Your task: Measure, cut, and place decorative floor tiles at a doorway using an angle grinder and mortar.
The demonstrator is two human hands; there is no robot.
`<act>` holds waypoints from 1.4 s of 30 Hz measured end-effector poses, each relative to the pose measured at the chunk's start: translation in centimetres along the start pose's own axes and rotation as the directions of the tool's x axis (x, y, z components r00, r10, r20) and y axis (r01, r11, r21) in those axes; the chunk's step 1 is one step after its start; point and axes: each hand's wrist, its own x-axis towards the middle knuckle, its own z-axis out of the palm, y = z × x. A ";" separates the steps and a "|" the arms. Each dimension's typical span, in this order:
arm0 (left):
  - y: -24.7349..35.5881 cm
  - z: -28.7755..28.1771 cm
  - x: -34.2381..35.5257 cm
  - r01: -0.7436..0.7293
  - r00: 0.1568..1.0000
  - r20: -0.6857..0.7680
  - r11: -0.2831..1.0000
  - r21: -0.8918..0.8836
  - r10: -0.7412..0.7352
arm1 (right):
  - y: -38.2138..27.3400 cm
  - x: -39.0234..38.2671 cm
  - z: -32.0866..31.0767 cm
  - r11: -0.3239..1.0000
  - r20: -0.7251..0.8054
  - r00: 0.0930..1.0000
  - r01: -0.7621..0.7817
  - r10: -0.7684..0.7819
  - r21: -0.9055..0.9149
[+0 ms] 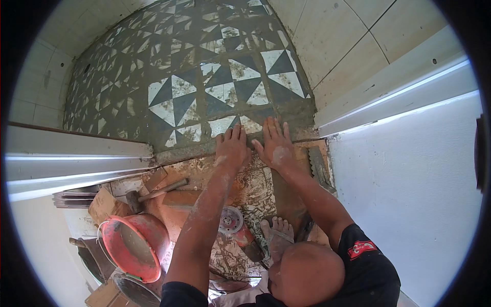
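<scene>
My left hand (233, 149) lies palm down at the near edge of the tiled floor. Its fingers stretch forward onto a black-and-white patterned tile (221, 126) smeared with grey mortar. Beside it my right hand (278, 149) rests flat on the same edge strip, fingers stretched forward and thumb out toward the left hand. Neither hand holds anything. Both are dusted with pale mortar. Beyond the fingertips spread several more patterned tiles (174, 100) with black and white triangles, under a grey film. My hands hide part of the nearest row.
Door jambs (82, 156) stand on both sides. At left are a mallet (134, 201), a red bucket (162, 233) of murky water, a tile stack (74, 199) and a black basin (130, 289). An angle grinder (232, 221) lies between my arms, a notched trowel (318, 166) at right.
</scene>
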 end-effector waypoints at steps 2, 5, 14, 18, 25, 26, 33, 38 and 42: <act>0.1 0.0 -0.2 0.014 0.999 0.036 1.000 0.002 -0.014 | -0.2 -0.3 0.1 0.999 0.004 1.000 0.021 -0.020 -0.042; -0.3 0.2 -0.5 -0.016 0.999 -0.035 1.000 -0.010 0.015 | -0.6 -0.1 -0.1 0.997 0.037 0.999 0.014 -0.012 -0.076; -0.7 -0.4 -0.6 -0.033 0.999 -0.033 0.996 -0.078 0.031 | -1.2 0.3 0.1 0.995 0.098 0.994 -0.033 0.042 -0.092; -0.9 0.2 -1.0 -0.037 0.997 -0.067 0.997 -0.060 0.033 | -1.8 0.1 0.0 0.995 0.089 0.995 -0.043 0.051 -0.092; -0.6 0.0 -0.8 -0.021 0.999 -0.045 0.999 -0.048 0.019 | -1.8 0.1 -0.3 0.996 0.093 0.993 -0.061 0.066 -0.062; -0.6 -0.1 -0.7 -0.021 0.999 -0.044 0.999 -0.048 0.019 | -1.9 0.2 -0.3 0.996 0.093 0.993 -0.061 0.067 -0.061; -0.6 -0.3 -0.6 -0.012 0.999 -0.050 0.999 -0.048 0.009 | -1.9 0.3 -0.2 0.996 0.065 0.994 -0.084 0.084 0.003; -0.1 -0.9 -0.5 -0.002 1.000 -0.022 0.998 -0.056 0.001 | -1.4 -0.1 0.0 0.995 0.031 0.996 -0.087 0.086 0.038; -0.1 -0.9 -0.3 0.016 1.000 -0.006 0.999 -0.046 -0.016 | -1.3 -0.1 0.5 0.998 -0.041 0.997 -0.058 0.059 0.024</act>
